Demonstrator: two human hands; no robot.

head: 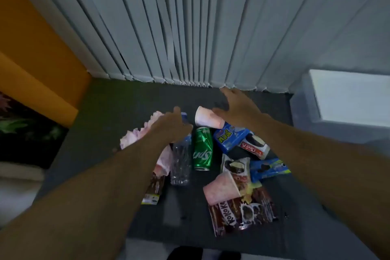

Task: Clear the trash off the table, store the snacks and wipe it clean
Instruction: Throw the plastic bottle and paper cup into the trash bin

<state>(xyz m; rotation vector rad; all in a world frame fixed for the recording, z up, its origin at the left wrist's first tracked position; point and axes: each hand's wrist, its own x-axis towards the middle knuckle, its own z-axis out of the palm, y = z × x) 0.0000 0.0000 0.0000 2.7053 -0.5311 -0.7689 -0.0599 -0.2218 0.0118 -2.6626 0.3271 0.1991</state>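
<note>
you're spreading your right hand (234,110) wide right over the paper cup (205,119) | cup's lying sideways toward the table (109,124) far end, rim pointing left | left hand (171,126) is hovering over the bottle (180,160) cap end, grip can't tell

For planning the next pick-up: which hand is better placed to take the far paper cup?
Probably right. The right hand is open beside the far paper cup; the left hand is over the plastic bottle and pink tissue, farther away.

Littered table (101,133) under left hand (171,127), right hand (237,108)
</note>
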